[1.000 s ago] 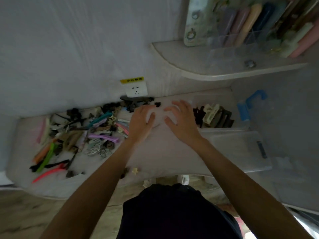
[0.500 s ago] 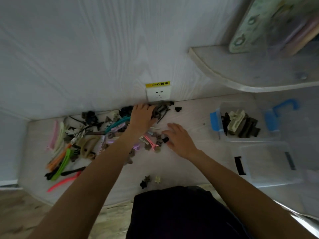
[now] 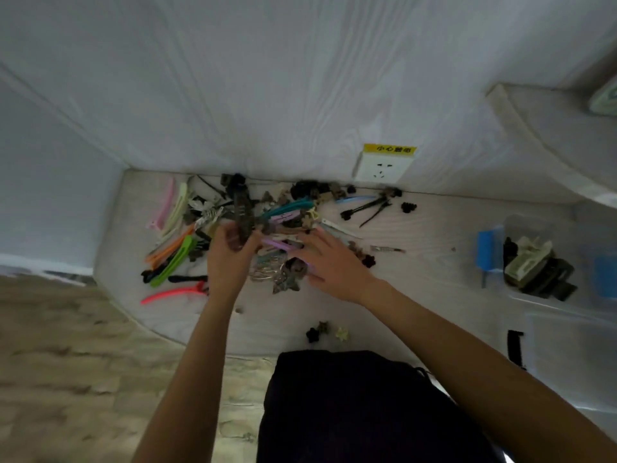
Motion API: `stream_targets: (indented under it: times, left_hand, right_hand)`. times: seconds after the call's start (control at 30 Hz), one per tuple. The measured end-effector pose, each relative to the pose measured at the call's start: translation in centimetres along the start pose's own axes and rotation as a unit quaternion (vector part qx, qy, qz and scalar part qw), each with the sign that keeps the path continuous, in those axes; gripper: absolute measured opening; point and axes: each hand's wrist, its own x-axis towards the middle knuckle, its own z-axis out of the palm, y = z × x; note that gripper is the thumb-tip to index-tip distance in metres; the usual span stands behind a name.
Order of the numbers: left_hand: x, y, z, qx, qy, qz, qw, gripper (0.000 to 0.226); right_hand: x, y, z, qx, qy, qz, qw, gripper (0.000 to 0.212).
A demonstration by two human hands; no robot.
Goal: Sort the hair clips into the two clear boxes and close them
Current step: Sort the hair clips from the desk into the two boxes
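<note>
A heap of hair clips (image 3: 280,215) in many colours lies on the white tabletop (image 3: 417,289) against the wall. My left hand (image 3: 230,252) is closed around a long dark claw clip (image 3: 242,208) that sticks up out of the heap. My right hand (image 3: 329,259) lies flat on the heap's right side, fingers spread, holding nothing. At the right stands a clear box with blue latches (image 3: 490,252), open, with several dark and cream claw clips inside. Nearer me, a second clear box (image 3: 567,349) with a black latch is partly cut off by the frame's edge.
Long duckbill clips (image 3: 173,259) in pink, green and orange fan out at the heap's left. Three tiny claw clips (image 3: 325,330) sit near the table's front edge. A wall socket with a yellow label (image 3: 384,167) is behind the heap. A curved shelf (image 3: 547,142) juts out upper right.
The view swung left, so the boxes now sit far right. My left hand came off the back of the heap and closed on the dark claw clip. My right hand moved onto the heap.
</note>
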Motion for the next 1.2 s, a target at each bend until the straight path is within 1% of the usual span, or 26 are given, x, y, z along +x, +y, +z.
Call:
stream_targets:
  times: [0.07, 0.17, 0.2, 0.23, 0.27, 0.33, 0.37, 0.43, 0.53, 0.57, 0.6, 0.67, 0.7, 0.73, 0.77, 0.8, 0.83, 0.87, 0.9, 0.93, 0.97, 1.0, 1.03, 1.07, 1.13, 1.2]
  left_hand:
    - [-0.7, -1.5, -1.8, -0.004, 0.039, -0.029, 0.999, 0.039]
    - [-1.3, -2.5, -3.1, 0.002, 0.066, -0.057, 0.996, 0.041]
    - [-1.5, -2.7, -3.4, 0.006, 0.065, -0.062, 0.996, 0.041]
    - [-1.6, -2.8, -3.4, 0.007, 0.059, -0.065, 0.996, 0.042]
    - [-1.8, -2.9, -3.3, 0.005, 0.052, -0.066, 0.996, 0.043]
    - [-2.0, -3.0, -2.9, -0.001, 0.039, -0.065, 0.997, 0.044]
    - [-2.1, -3.1, -2.7, -0.001, 0.037, -0.064, 0.997, 0.045]
    - [-2.3, -2.8, -2.5, 0.004, 0.036, -0.057, 0.998, 0.045]
    - [-2.4, -2.3, -2.2, 0.008, 0.039, -0.043, 0.998, 0.043]
    - [-2.5, -2.0, -2.1, 0.004, 0.037, -0.04, 0.999, 0.043]
    - [-2.6, -1.8, -1.8, -0.002, 0.032, -0.034, 0.999, 0.043]
    - [-2.9, -1.0, -1.1, -0.008, 0.023, -0.026, 0.999, 0.041]
    - [-3.0, -0.7, -0.7, -0.006, 0.021, -0.022, 1.0, 0.04]
    - [-3.3, -0.1, -0.2, -0.005, 0.018, -0.016, 1.0, 0.039]
    - [-3.6, 0.5, 0.4, -0.005, 0.01, -0.006, 1.0, 0.037]
    - [-3.9, 1.1, 1.0, -0.008, -0.002, 0.007, 1.0, 0.034]
    - [-4.2, 1.8, 1.7, -0.015, -0.018, 0.021, 1.0, 0.03]
    - [-4.6, 2.3, 2.5, -0.023, -0.04, 0.029, 0.999, 0.028]
    - [-4.9, 2.9, 3.5, -0.026, -0.068, 0.037, 0.997, 0.029]
    - [-5.2, 3.5, 4.5, -0.022, -0.1, 0.044, 0.994, 0.034]
    - [-5.7, 4.2, 5.7, -0.018, -0.139, 0.05, 0.989, 0.039]
    - [-6.5, 5.3, 7.2, -0.021, -0.185, 0.055, 0.981, 0.043]
    - [-7.4, 6.5, 8.8, -0.032, -0.232, 0.053, 0.971, 0.046]
    - [-8.6, 8.0, 10.5, -0.044, -0.277, 0.051, 0.959, 0.046]
    - [-11.0, 10.7, 14.1, -0.038, -0.342, 0.077, 0.936, 0.043]
    - [-13.2, 13.0, 17.6, -0.01, -0.379, 0.114, 0.918, 0.041]
  right_hand:
    - [1.0, -0.5, 0.1, -0.06, -0.021, -0.033, 0.997, 0.055]
    - [1.5, -0.8, -0.3, -0.053, -0.025, 0.037, 0.998, 0.055]
    - [1.6, -1.3, -0.6, -0.05, -0.009, 0.051, 0.997, 0.056]
    - [1.7, -1.9, -0.6, -0.055, 0.016, 0.039, 0.998, 0.057]
    - [2.0, -2.6, -0.6, -0.07, 0.033, 0.004, 0.997, 0.058]
    - [2.7, -3.9, -0.2, -0.099, 0.004, -0.077, 0.992, 0.059]
    - [3.1, -4.5, 0.3, -0.118, -0.025, -0.092, 0.988, 0.058]
    - [3.7, -5.1, 0.9, -0.141, -0.05, -0.072, 0.986, 0.053]
    - [3.4, -4.4, 1.1, -0.157, -0.02, -0.019, 0.987, 0.047]
    - [3.1, -4.0, 0.9, -0.145, 0.006, 0.005, 0.989, 0.05]
    - [2.5, -3.6, 0.5, -0.104, 0.031, 0.033, 0.994, 0.055]
    - [1.3, -2.9, -0.6, 0.028, 0.057, 0.1, 0.993, 0.061]
    - [0.7, -2.8, -1.3, 0.106, 0.068, 0.145, 0.981, 0.062]
    - [0.0, -2.5, -2.2, 0.181, 0.091, 0.195, 0.96, 0.063]
    - [-0.9, -2.1, -3.2, 0.259, 0.125, 0.244, 0.926, 0.061]
    - [-1.8, -1.8, -4.1, 0.337, 0.156, 0.29, 0.882, 0.055]
    - [-3.1, -1.4, -5.4, 0.428, 0.188, 0.322, 0.824, 0.045]
    - [-4.5, -0.9, -6.4, 0.522, 0.218, 0.342, 0.75, 0.032]
    - [-6.3, -0.3, -7.4, 0.603, 0.244, 0.353, 0.672, 0.018]
    - [-8.2, 0.4, -8.2, 0.656, 0.264, 0.358, 0.61, 0.01]
    - [-10.3, 0.9, -9.1, 0.693, 0.284, 0.354, 0.56, 0.011]
    - [-12.6, 1.9, -9.6, 0.712, 0.309, 0.355, 0.521, 0.014]
    - [-14.8, 2.7, -10.0, 0.718, 0.336, 0.361, 0.49, 0.016]
    - [-17.0, 3.7, -10.3, 0.712, 0.36, 0.374, 0.474, 0.016]
    - [-21.0, 5.4, -10.8, 0.672, 0.39, 0.409, 0.479, 0.009]
    - [-24.1, 7.3, -10.9, 0.629, 0.435, 0.425, 0.484, 0.012]
